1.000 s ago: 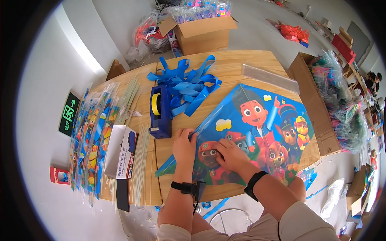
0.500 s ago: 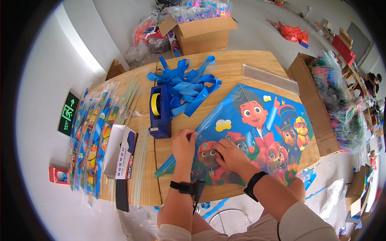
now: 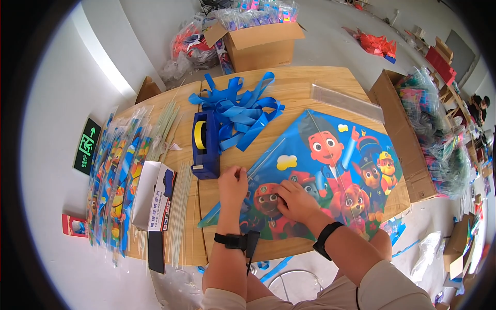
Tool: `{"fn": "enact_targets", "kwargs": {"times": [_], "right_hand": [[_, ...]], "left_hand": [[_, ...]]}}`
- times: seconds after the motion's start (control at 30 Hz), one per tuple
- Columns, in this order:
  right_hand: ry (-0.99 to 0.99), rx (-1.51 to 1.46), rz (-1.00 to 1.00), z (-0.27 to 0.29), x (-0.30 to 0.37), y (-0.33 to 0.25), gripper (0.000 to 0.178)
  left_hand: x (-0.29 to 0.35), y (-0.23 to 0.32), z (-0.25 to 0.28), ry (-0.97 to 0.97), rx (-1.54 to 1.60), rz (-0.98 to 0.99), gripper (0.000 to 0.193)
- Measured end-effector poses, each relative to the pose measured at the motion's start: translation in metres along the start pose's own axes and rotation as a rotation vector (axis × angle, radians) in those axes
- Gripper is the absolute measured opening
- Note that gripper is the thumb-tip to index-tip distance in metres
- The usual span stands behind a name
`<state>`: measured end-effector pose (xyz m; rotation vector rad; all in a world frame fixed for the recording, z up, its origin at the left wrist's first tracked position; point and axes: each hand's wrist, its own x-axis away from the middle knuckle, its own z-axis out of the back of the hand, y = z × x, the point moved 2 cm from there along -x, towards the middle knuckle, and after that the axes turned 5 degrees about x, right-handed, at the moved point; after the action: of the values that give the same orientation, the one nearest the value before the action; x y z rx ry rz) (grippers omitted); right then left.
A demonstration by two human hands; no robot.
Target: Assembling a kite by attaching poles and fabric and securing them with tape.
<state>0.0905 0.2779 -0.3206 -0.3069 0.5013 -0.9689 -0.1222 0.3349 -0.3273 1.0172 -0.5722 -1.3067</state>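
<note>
A blue kite printed with cartoon figures lies across the right part of the wooden table, a thin rod along its left edge. My left hand is beside that edge with its fingers curled; whatever is in them is too small or hidden to make out. On the lower part of the print, my right hand presses the sheet with bent fingers, thumb and fingertips close together. Just beyond my left hand stands a blue tape dispenser with a yellow roll of tape.
Blue ribbon is heaped behind the dispenser. To the left are thin rods, a white carton and packed kites. A clear plastic sleeve lies at the back right. Cardboard boxes stand beyond the table and at its right.
My left hand has shifted slightly left and drawn back from the kite's left edge, fingers still curled. The right hand stays in place on the kite.
</note>
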Motion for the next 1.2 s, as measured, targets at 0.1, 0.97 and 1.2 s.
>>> {"fn": "enact_targets", "kwargs": {"times": [0.1, 0.97, 1.2], "right_hand": [[0.035, -0.001, 0.02, 0.0, 0.0, -0.001, 0.026], [0.016, -0.016, 0.006, 0.002, 0.0, -0.002, 0.023], [0.014, -0.019, 0.008, 0.002, -0.001, -0.002, 0.022]], "left_hand": [[0.001, 0.001, 0.0, 0.022, 0.046, -0.033, 0.02], [0.0, 0.003, 0.004, 0.005, 0.026, -0.065, 0.012], [0.002, 0.011, 0.004, 0.024, 0.057, -0.082, 0.012]]}}
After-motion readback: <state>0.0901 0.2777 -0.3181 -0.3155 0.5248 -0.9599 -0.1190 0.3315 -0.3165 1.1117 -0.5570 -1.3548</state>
